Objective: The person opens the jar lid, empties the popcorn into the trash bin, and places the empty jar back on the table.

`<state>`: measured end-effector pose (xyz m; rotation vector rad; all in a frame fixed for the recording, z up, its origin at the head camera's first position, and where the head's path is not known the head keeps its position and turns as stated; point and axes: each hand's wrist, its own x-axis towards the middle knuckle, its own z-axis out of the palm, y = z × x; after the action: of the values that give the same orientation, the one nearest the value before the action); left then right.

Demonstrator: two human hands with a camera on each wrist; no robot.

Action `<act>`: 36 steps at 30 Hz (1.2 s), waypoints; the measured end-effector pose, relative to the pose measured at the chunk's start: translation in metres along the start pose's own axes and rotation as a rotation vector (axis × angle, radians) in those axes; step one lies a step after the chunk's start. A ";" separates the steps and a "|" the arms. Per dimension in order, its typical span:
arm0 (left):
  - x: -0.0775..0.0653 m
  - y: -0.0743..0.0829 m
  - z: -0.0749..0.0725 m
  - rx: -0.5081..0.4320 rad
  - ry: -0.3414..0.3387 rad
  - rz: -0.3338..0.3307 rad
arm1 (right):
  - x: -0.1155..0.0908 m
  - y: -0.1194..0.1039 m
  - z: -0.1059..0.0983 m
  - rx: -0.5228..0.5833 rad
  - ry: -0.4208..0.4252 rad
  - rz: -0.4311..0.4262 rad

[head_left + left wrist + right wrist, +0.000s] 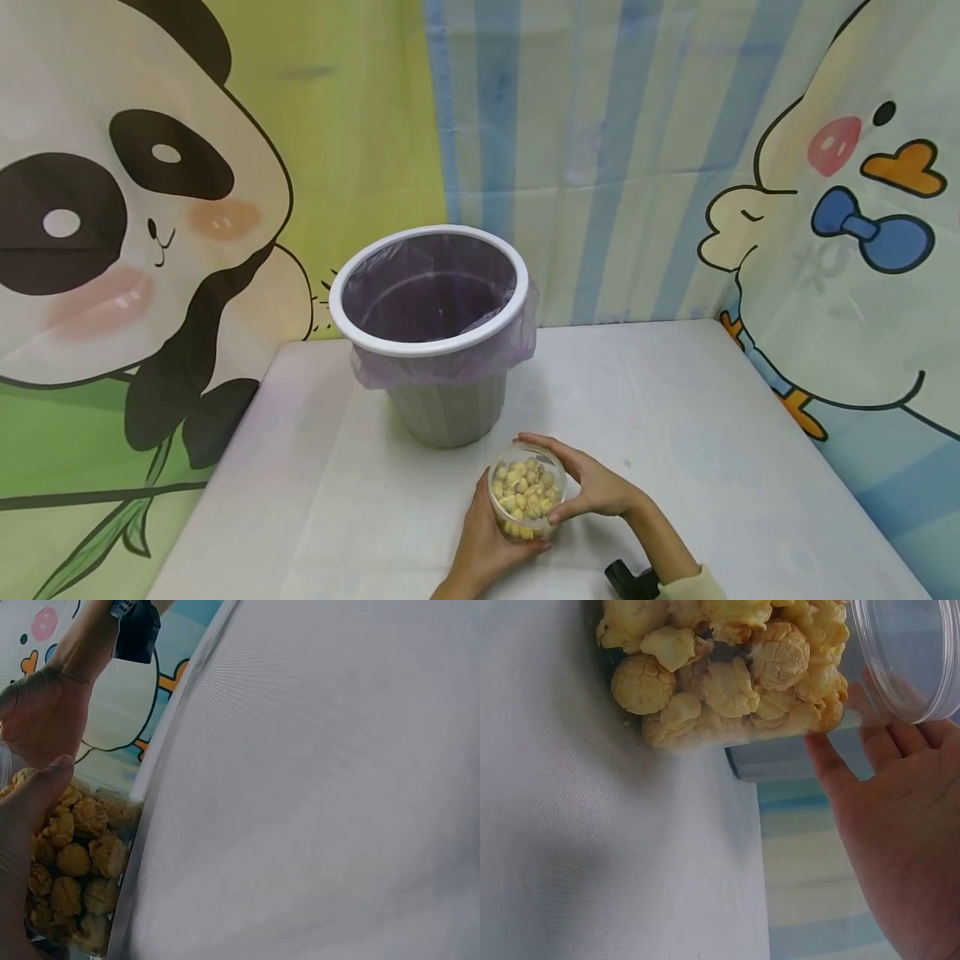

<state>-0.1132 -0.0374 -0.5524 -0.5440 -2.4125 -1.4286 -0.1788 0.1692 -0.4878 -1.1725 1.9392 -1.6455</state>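
A clear plastic jar of popcorn [527, 490] stands near the front of the white table, its round top toward the head camera. My left hand [489, 537] grips the jar low on its left side. From the right, my right hand [600, 487] holds the jar near its top, thumb in front and fingers behind. Yellow popcorn [727, 675] shows through the wall in the right wrist view, beside a clear round top [907, 656] with ridged edges. The left wrist view has my left thumb [41, 791] lying across the jar [86, 862].
Behind the jar stands a grey bin [450, 408] with a white rim and a purple liner bag. The white table [660, 400] meets printed curtains with a panda [172, 225] at left and a white bird [847, 333] at right. A black device [630, 579] sits at my right wrist.
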 end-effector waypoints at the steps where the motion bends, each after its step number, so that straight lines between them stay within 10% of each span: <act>1: 0.000 0.000 0.001 -0.001 0.005 -0.005 | 0.000 0.000 0.000 0.001 0.001 0.001; 14: 0.001 -0.001 0.002 0.000 0.006 -0.016 | 0.001 -0.002 0.000 -0.010 -0.006 -0.005; 28: 0.022 0.013 -0.023 0.092 0.069 0.218 | -0.001 -0.009 0.004 0.025 0.103 0.004; 36: 0.032 0.038 -0.039 0.242 0.095 0.211 | -0.001 -0.014 0.004 0.063 0.148 -0.065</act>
<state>-0.1221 -0.0500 -0.4913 -0.6338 -2.3292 -1.0361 -0.1699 0.1673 -0.4759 -1.1301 1.9387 -1.8606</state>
